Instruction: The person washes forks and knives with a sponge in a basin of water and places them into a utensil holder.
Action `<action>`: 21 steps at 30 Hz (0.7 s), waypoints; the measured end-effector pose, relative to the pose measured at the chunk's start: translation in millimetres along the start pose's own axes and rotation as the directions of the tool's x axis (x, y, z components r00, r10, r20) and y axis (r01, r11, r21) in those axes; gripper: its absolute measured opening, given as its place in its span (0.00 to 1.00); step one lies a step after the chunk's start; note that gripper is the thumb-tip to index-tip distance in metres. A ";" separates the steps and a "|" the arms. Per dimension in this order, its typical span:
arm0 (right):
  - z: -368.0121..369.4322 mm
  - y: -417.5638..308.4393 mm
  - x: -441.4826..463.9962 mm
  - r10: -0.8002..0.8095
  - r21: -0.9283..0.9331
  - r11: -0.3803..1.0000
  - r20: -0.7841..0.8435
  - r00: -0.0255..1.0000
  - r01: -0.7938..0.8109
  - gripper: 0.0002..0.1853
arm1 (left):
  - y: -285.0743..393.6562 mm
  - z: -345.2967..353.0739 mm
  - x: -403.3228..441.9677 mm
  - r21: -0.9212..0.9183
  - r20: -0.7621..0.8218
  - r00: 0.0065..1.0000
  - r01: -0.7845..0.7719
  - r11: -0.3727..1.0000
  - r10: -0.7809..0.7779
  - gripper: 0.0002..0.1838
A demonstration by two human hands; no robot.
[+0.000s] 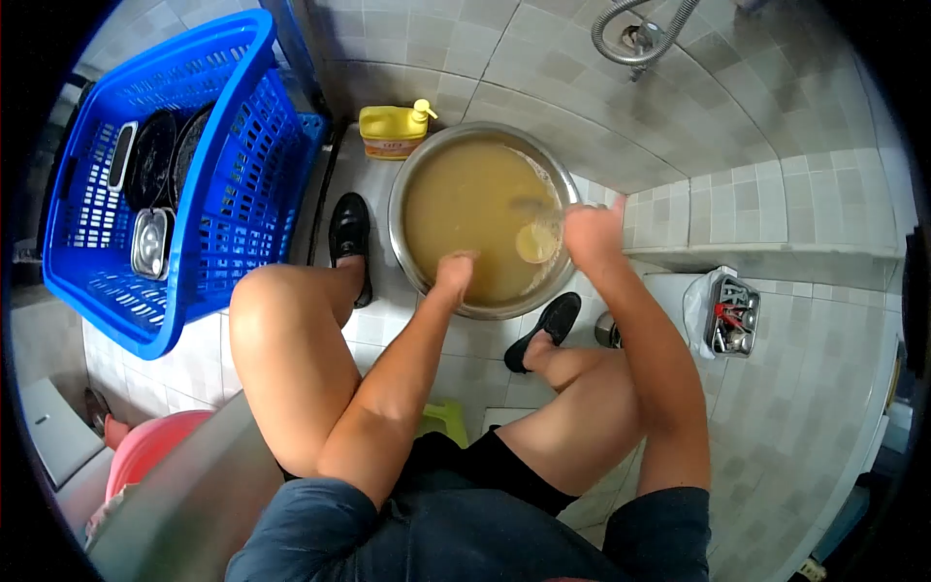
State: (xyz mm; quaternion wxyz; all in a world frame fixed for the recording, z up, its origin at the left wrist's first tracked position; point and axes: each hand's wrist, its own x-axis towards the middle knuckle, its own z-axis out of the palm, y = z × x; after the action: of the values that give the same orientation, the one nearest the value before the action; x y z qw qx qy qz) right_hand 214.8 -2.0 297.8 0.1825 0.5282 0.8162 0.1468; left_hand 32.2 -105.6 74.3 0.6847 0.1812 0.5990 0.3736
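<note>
A wide steel basin (396,229) of cloudy brownish water (465,199) stands on the tiled floor between my feet. Over its near edge, my left hand (456,274) is closed, fingers curled at the water; anything in them is hidden. My right hand (592,236) is closed at the basin's right rim. From it a blurred grey shape (529,205) reaches over the water, too smeared to name. Just below that shape, a pale yellow round thing (535,243) shows at the surface, near a line of foam along the right side.
A yellow pump bottle (393,131) stands behind the basin. To the left is a blue basket (254,145) with dark pans (152,160) and a small metal tin (151,242). On the right sits a metal container of utensils (733,315). A shower hose (606,39) hangs on the wall.
</note>
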 end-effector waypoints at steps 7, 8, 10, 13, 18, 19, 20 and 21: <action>9.4 22.1 -10.2 0.125 0.377 0.911 0.132 0.983 -0.167 0.14 | 53.7 36.0 -63.2 0.741 0.133 0.932 -0.319 0.591 0.336 0.35; 12.6 26.5 -9.2 0.131 0.380 0.909 0.133 0.982 -0.173 0.14 | 54.7 37.7 -61.5 0.601 0.204 0.907 -0.413 0.684 0.369 0.35; 3.5 40.9 -2.8 -0.031 0.880 0.438 0.221 0.975 -0.186 0.18 | 71.1 46.8 -61.2 0.505 0.260 0.861 -0.507 0.699 0.436 0.35; -42.5 32.6 -20.7 -0.177 0.934 0.046 0.356 0.918 -0.353 0.18 | 108.2 61.8 -71.8 0.232 0.251 0.900 -0.412 0.881 0.355 0.33; -77.3 38.8 -33.1 -0.301 0.920 -0.093 0.338 0.892 -0.380 0.17 | 179.6 69.7 -90.8 -0.243 0.435 0.785 -0.369 0.897 0.441 0.24; -79.0 40.5 -34.8 -0.334 0.925 -0.151 0.285 0.899 -0.349 0.16 | 196.6 68.7 -96.0 -0.178 0.464 0.761 -0.422 0.889 0.454 0.20; -80.9 42.2 -37.1 -0.363 0.925 -0.207 0.229 0.903 -0.318 0.16 | 210.7 68.6 -103.6 -0.156 0.479 0.753 -0.432 0.888 0.450 0.20; -84.1 44.0 -39.0 -0.369 0.929 -0.219 0.204 0.907 -0.298 0.16 | 223.5 68.6 -109.4 -0.136 0.500 0.747 -0.432 0.892 0.438 0.18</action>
State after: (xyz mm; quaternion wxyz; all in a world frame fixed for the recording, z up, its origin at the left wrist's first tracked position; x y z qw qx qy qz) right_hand 226.9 -24.1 397.2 -0.1259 0.4592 0.5708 -0.6690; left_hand 31.5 -25.2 319.6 0.7149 0.4052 0.3317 0.4634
